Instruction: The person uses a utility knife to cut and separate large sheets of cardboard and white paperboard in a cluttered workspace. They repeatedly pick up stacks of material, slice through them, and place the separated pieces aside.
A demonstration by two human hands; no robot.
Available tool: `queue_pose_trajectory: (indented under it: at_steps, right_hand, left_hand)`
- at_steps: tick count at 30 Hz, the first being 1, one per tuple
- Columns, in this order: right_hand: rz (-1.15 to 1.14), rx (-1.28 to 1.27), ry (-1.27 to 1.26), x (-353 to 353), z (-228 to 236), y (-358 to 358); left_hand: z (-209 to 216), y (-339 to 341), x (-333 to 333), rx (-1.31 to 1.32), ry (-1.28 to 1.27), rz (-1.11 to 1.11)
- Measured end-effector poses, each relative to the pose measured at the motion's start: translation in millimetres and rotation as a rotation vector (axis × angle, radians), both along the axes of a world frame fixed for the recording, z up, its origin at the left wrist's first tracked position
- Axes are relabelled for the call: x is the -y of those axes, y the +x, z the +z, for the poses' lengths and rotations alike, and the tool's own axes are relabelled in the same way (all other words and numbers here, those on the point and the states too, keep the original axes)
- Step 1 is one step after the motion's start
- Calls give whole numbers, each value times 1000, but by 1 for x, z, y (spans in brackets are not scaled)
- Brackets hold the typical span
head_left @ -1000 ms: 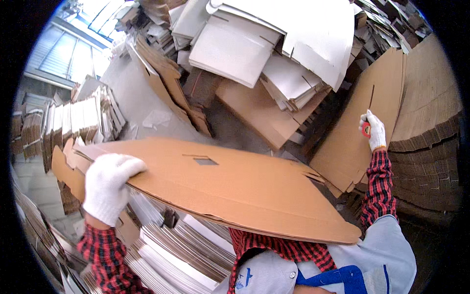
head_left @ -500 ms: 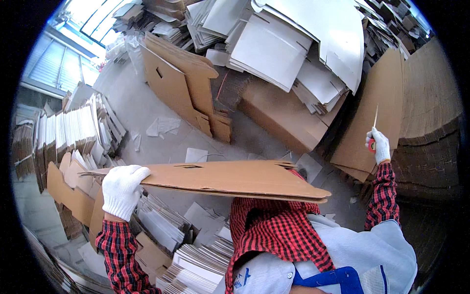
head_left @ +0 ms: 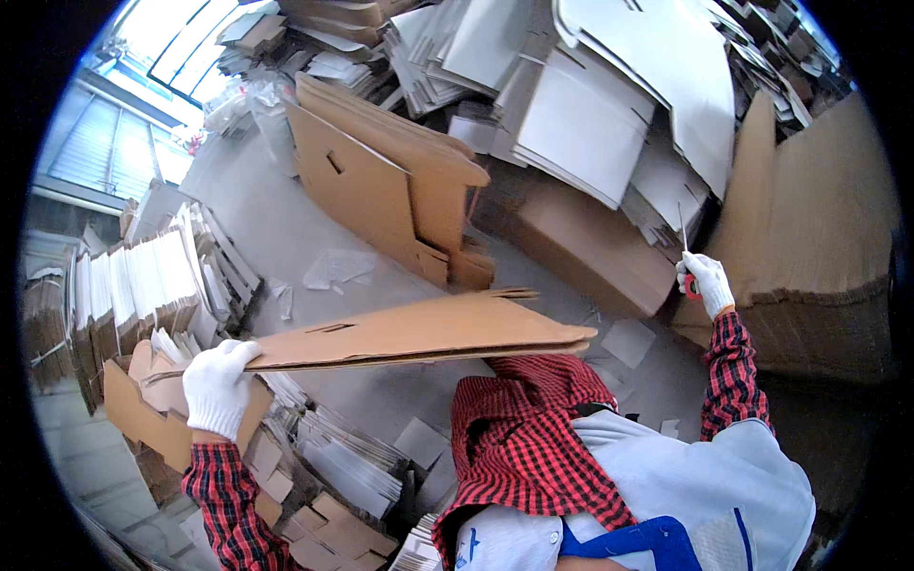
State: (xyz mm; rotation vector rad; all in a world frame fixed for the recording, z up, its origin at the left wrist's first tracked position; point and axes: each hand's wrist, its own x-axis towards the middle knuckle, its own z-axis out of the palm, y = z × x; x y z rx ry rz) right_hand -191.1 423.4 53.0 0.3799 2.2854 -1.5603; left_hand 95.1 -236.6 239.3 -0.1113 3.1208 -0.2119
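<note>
My left hand (head_left: 218,388), in a white knit glove, grips one end of a thin stack of flat brown cardboard sheets (head_left: 428,330). The sheets stretch to the right across my front, nearly edge-on, with a cut slot in the top one. Off to the right, my right hand (head_left: 706,285), gloved too, is closed round the red handle (head_left: 691,285) of a thin pointed tool (head_left: 683,226). Its narrow blade points up and away; whether these are scissors I cannot tell. Behind that hand stands a tall stack of brown cardboard (head_left: 819,228).
Brown cut cardboard sheets (head_left: 367,181) stand upright on the grey floor ahead. White sheets (head_left: 581,124) are piled on a brown box (head_left: 590,243) beyond. Bundles of white-edged board (head_left: 143,285) stand at left; more boards (head_left: 347,462) lie below my left arm. Plastic scraps (head_left: 338,268) litter the floor.
The held sheets have shifted left and slightly down in view with my left hand. My right hand has moved left, still with the tool. The surroundings have shifted right as my view turned.
</note>
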Motion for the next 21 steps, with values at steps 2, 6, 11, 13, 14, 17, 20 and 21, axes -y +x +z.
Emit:
queue_pose_trajectory:
  at_steps: [2, 6, 11, 13, 14, 17, 20, 21]
  right_hand:
    - [-9, 15, -11, 27, -12, -18]
    - [123, 102, -32, 106, -7, -55]
    - [404, 82, 71, 191, -2, -98]
    - [432, 24, 8, 208, -21, -109]
    - [422, 39, 35, 221, -23, -109]
    - [395, 77, 71, 254, -28, -103]
    - [391, 104, 16, 275, -31, -91]
    - [386, 113, -6, 277, -34, -85]
  left_hand:
    - [14, 8, 31, 40, 7, 88]
    - [61, 9, 66, 31, 122, 199]
    - [134, 33, 139, 13, 109, 355]
    - [162, 34, 180, -40, 229, 554]
    - [175, 33, 198, -66, 296, 665]
    - [202, 17, 240, -47, 469, 823]
    - [232, -4, 258, -51, 514, 795]
    - [247, -8, 264, -27, 553, 759]
